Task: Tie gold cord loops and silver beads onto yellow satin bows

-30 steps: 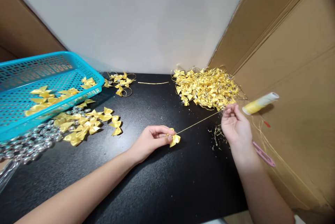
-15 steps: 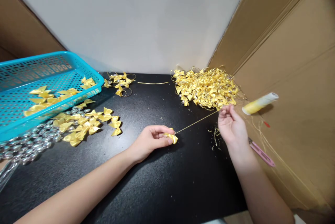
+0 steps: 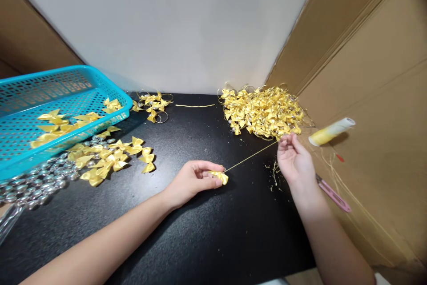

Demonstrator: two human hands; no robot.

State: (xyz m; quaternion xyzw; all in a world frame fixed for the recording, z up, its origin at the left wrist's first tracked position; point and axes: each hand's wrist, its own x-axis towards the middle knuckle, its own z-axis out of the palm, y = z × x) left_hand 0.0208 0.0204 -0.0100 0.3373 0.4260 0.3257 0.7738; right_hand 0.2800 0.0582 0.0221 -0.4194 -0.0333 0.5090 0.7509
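Between the thumb and fingers of my left hand (image 3: 198, 177) is a yellow ribbon bow (image 3: 223, 178), held just above the black table. A thin gold cord (image 3: 251, 156) runs straight and taut from the bow up to my right hand (image 3: 294, 156). That hand pinches the cord's far end, palm turned up, in front of a big pile of yellow bows with gold loops (image 3: 263, 109). Small cord scraps (image 3: 275, 171) lie beside my right wrist. Pink-handled snips (image 3: 333, 194) rest partly behind the right forearm, their blades hidden.
A turquoise basket (image 3: 83, 68) with yellow bows stands at the left. Loose bows (image 3: 111, 160) and silver beads (image 3: 43, 178) lie before it. Several looped bows (image 3: 153, 105) and a short gold cord piece (image 3: 195, 106) lie at the back. A thread spool (image 3: 332, 131) lies right, by cardboard.
My left hand has shifted very slightly, and the bow in it has turned and sits a touch lower. My right hand stays almost still, with the cord stretched taut in both frames.
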